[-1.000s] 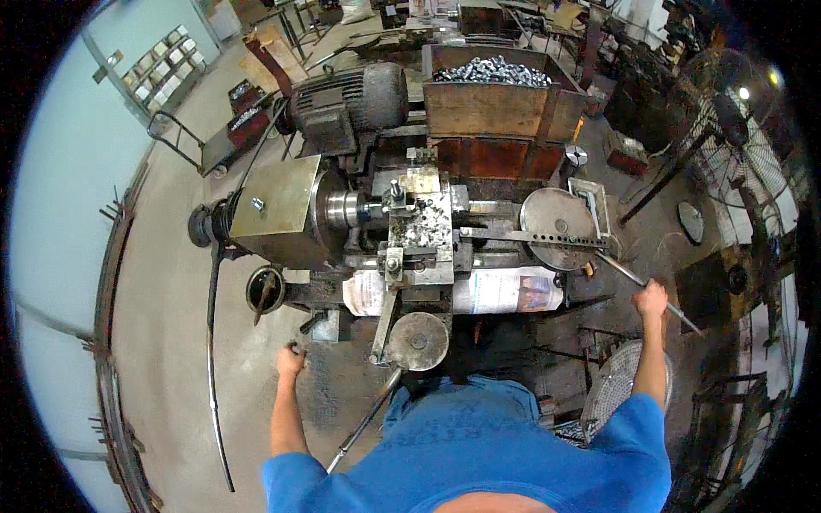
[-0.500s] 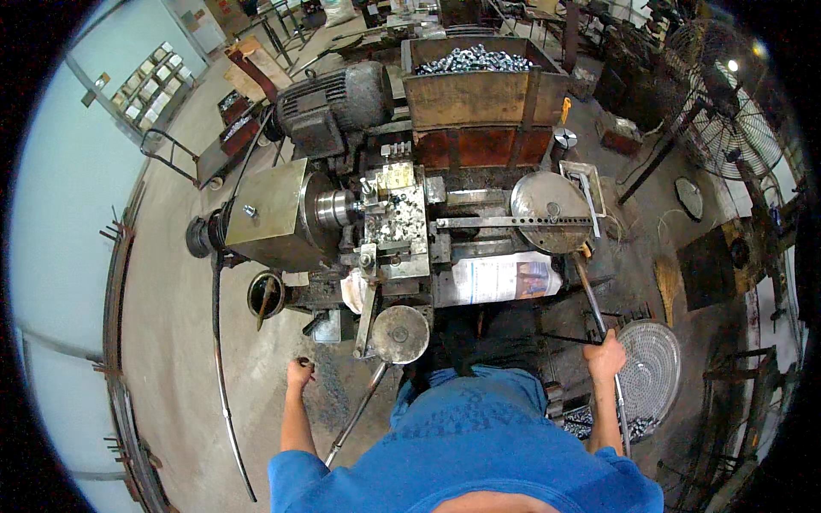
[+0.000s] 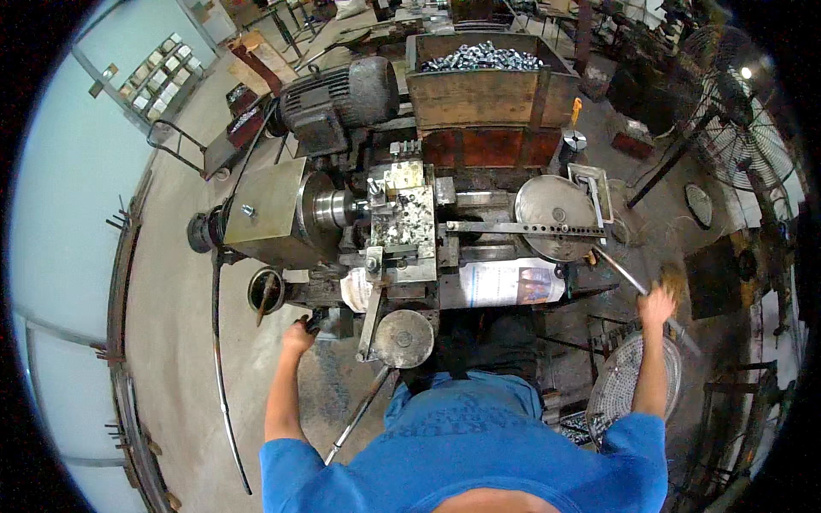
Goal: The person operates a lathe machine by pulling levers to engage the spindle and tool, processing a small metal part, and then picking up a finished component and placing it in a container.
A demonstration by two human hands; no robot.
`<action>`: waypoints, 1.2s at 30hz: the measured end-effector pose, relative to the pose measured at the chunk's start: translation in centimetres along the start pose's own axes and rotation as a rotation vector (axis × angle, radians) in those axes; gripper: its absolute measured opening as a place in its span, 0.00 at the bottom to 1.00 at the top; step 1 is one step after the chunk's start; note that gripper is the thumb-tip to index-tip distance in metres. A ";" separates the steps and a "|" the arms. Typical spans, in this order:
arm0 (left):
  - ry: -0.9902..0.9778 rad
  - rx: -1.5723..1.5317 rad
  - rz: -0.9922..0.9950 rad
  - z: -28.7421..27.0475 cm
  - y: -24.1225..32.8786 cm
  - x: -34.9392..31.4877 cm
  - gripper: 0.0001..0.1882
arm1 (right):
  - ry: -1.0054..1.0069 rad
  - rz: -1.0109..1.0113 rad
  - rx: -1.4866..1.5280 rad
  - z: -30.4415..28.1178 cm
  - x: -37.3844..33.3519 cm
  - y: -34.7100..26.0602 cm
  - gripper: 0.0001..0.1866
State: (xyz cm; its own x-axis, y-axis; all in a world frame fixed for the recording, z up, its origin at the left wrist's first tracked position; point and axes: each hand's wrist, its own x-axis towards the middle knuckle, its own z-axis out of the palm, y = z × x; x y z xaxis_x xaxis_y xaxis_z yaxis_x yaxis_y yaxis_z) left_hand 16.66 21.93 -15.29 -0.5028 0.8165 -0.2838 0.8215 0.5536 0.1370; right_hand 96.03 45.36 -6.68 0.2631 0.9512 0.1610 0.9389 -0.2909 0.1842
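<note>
The long steel lever (image 3: 629,278) juts out from the right end of the lathe (image 3: 402,231), running from beside the round steel disc (image 3: 554,215) down toward the near right. The right hand (image 3: 657,305) is closed around it partway along, a full fist on the bar. Half a second ago that hand sat nearer the body and lower, with the lever hanging almost straight down; now hand and lever have swung outward and farther right, as they stood a second ago, so the lever is being worked back and forth in a stroke. The left hand (image 3: 299,335) has hardly moved: it rests on a small dark handle (image 3: 313,321) at the near left of the machine, fingers curled on it, though how tightly is too small to tell. Beyond the carriage stands a grey electric motor (image 3: 346,96), and at the far side a wooden bin (image 3: 483,81) heaped with small bright metal parts. A wire basket (image 3: 629,385) sits on the floor below the right arm.
</note>
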 end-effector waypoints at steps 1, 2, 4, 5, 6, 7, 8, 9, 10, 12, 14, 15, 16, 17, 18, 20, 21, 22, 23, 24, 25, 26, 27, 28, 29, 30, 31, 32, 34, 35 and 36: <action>-0.029 0.047 0.055 0.3 0.5 0.6 0.27 | 0.039 0.040 -0.071 -0.2 2.1 -0.4 0.30; -0.013 0.054 0.067 0.5 1.9 1.3 0.25 | 0.009 0.090 -0.103 -1.1 3.4 -0.9 0.31; 0.095 0.025 -0.135 3.1 3.4 2.1 0.24 | -0.012 0.138 -0.104 -3.0 4.1 -1.9 0.32; 0.151 0.005 -0.241 5.5 3.4 2.7 0.24 | 0.003 0.137 -0.074 -4.2 4.0 -2.8 0.32; 0.306 -0.091 -0.546 12.8 -5.0 0.7 0.25 | 0.011 0.006 0.035 -4.9 6.1 -7.4 0.33; 0.431 -0.249 -0.354 12.1 4.9 3.6 0.26 | 0.090 0.079 0.010 -5.0 4.1 -4.2 0.33; 0.524 -0.131 -0.352 14.7 -0.7 2.6 0.25 | 0.145 -0.032 0.121 -5.2 4.8 -6.6 0.33; 0.602 0.006 -0.360 17.5 -6.2 1.1 0.24 | 0.190 -0.142 0.227 -4.9 5.6 -9.1 0.33; 0.427 0.024 -0.253 15.7 -5.3 1.2 0.23 | 0.206 -0.172 0.251 -6.4 4.6 -10.0 0.32; 0.078 0.047 0.071 7.3 -0.4 3.3 0.21 | 0.311 -0.237 0.329 -8.5 2.8 -9.6 0.29; 0.065 0.132 0.031 4.9 0.0 1.7 0.20 | 0.355 -0.451 0.580 -12.6 2.6 -14.6 0.23; 0.046 0.148 -0.025 4.1 0.5 0.9 0.20 | 0.346 -0.522 0.664 -14.6 2.1 -17.3 0.22; 0.044 0.134 -0.012 3.7 0.3 0.5 0.20 | 0.325 -0.640 0.802 -16.3 1.7 -19.9 0.22; 0.044 0.122 -0.012 3.5 -0.3 -0.3 0.20 | 0.328 -0.765 0.866 -19.0 0.5 -23.5 0.22; 0.046 0.112 -0.006 3.1 -0.9 -0.7 0.20 | 0.267 -0.836 0.877 -20.8 -0.6 -26.6 0.23; 0.069 -0.028 -0.006 -0.4 -0.7 -1.5 0.21 | 0.280 -1.098 0.981 -23.2 -2.7 -32.8 0.22; 0.082 -0.094 0.000 -3.1 -0.4 -1.9 0.21 | 0.330 -1.209 0.953 -23.9 -3.4 -35.5 0.21; 0.093 -0.272 -0.058 -5.9 -1.2 -2.7 0.20 | 0.348 -1.305 0.932 -24.9 -4.7 -38.4 0.21; 0.108 -0.450 -0.105 -8.5 -2.6 -3.1 0.20 | 0.342 -1.348 0.898 -25.4 -5.9 -41.2 0.21; 0.347 -0.390 -0.063 -10.1 -5.4 -4.1 0.17 | 0.409 -1.429 0.908 -26.2 -7.1 -43.6 0.19; 0.446 -0.326 -0.014 -14.6 -3.0 -5.0 0.15 | 0.298 -1.449 0.679 -26.6 -7.3 -45.1 0.14; 0.576 -0.447 -0.081 -15.7 -7.2 -6.8 0.14 | 0.259 -1.443 0.470 -27.4 -8.7 -47.1 0.15; 0.664 -0.400 -0.154 -18.4 -5.9 -8.2 0.15 | 0.166 -1.414 0.295 -28.2 -8.8 -47.7 0.16; 0.807 -0.185 -0.245 -18.7 -9.0 -9.8 0.15 | 0.134 -1.419 0.246 -28.4 -9.4 -48.8 0.16; 0.778 -0.172 -0.330 -19.2 -9.9 -11.5 0.16 | 0.095 -1.410 0.190 -28.0 -9.4 -49.7 0.16; 0.712 -0.220 -0.462 -17.8 -12.1 -13.2 0.21 | 0.056 -1.433 0.186 -28.4 -9.8 -50.1 0.17; 0.651 -0.088 -0.533 -14.4 -12.9 -14.6 0.24 | 0.013 -1.455 0.179 -28.5 -10.2 -50.4 0.18; 0.587 0.039 -0.586 -11.7 -12.2 -14.9 0.27 | 0.025 -1.459 0.165 -28.3 -10.4 -50.6 0.17; 0.627 -0.105 -0.536 -12.2 -6.6 -15.0 0.30 | 0.049 -1.443 0.173 -27.2 -9.6 -50.9 0.16; 0.605 -0.050 -0.482 -12.5 -4.4 -15.6 0.29 | 0.052 -1.460 0.176 -26.9 -9.7 -50.8 0.16; 0.579 -0.068 -0.487 -12.5 -3.0 -15.7 0.29 | 0.071 -1.461 0.193 -26.7 -9.5 -51.1 0.15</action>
State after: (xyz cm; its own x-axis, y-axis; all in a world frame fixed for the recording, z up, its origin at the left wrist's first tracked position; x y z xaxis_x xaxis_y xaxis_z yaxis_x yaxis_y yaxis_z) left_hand 18.76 9.54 0.67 -0.8807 0.4228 0.2136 0.4617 0.8670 0.1876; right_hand 39.67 48.41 8.23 -0.9278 0.3731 -0.0028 0.3713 0.9239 0.0927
